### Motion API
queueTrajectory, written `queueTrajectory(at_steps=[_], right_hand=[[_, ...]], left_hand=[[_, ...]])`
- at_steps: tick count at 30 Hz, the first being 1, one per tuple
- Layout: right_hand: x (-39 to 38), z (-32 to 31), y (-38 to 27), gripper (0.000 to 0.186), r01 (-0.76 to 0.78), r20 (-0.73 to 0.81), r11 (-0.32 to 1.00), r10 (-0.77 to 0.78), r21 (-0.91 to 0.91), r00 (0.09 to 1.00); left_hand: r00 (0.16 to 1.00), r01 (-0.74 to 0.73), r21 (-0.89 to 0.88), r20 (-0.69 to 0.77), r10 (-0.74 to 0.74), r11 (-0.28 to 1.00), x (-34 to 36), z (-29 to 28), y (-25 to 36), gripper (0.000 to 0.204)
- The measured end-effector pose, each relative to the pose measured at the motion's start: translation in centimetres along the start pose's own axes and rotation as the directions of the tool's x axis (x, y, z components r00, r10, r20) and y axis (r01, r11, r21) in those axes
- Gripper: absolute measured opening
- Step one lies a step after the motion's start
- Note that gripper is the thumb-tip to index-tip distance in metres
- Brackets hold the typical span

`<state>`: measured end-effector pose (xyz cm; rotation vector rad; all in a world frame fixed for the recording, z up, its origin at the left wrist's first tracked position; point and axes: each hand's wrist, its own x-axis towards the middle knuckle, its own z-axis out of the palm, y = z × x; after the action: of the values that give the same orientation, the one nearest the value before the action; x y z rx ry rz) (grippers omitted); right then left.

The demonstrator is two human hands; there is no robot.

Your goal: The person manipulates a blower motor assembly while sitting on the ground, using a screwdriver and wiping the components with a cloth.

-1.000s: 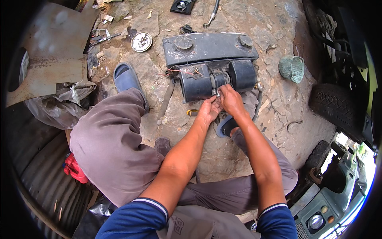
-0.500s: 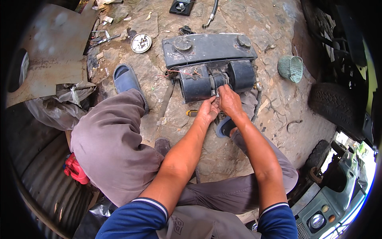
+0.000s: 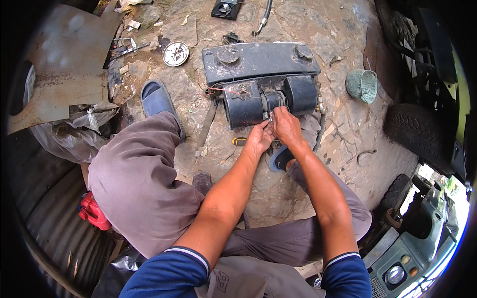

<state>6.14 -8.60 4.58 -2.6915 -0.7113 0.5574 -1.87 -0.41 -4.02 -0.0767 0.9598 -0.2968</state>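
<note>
A black blower unit point(image 3: 261, 62) with two rounded drum housings lies on the stone ground in front of me. Between the drums sits a motor point(image 3: 273, 101) with thin wires around it. My right hand point(image 3: 287, 126) is closed at the motor's near end, its fingertips pinched on a small part I cannot make out. Just beside it, my left hand point(image 3: 261, 136) is closed too, fingers curled against the same spot under the left drum. Below the unit lies a screwdriver with a yellow and black handle point(image 3: 239, 141), partly hidden by my left hand.
A round dish of small screws point(image 3: 176, 53) stands at the far left, and a green woven basket point(image 3: 361, 85) at the right. A hose point(image 3: 263, 22) lies beyond the unit. Rusty sheet metal point(image 3: 59, 59) is on the left; a tyre point(image 3: 415, 131) stands right. A red container point(image 3: 94, 211) is at lower left.
Almost nothing differs. Both hands stay at the same place on the motor, with only a slight shift of the fingers.
</note>
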Motion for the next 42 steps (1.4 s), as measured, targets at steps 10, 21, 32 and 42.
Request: queueTrajectory(at_steps=[10,21,32,42], right_hand=[[-0.1,0.4,0.3,0.009,-0.014,-0.013,0.999,0.015,0.038,1.0],[-0.1,0.3,0.2,0.011,0.008,-0.021,0.999,-0.007,0.039,1.0],[0.1,0.2,0.0,0.014,-0.035,-0.028,0.995,0.038,0.094,0.999],[0.0,0.1,-0.3,0.012,-0.028,-0.064,0.99,0.037,0.136,0.997]], left_hand=[[1.0,0.004,0.001,0.02,-0.004,1.0,0.5,-0.7,0.1,0.017],[1.0,0.008,-0.018,0.027,-0.008,1.0,0.7,-0.9,0.2,0.018],[1.0,-0.001,-0.073,-0.026,-0.001,0.997,2.3,-1.6,-0.1,0.02],[0.999,0.007,-0.265,0.043,0.005,0.964,2.3,-0.9,-1.3,0.024]])
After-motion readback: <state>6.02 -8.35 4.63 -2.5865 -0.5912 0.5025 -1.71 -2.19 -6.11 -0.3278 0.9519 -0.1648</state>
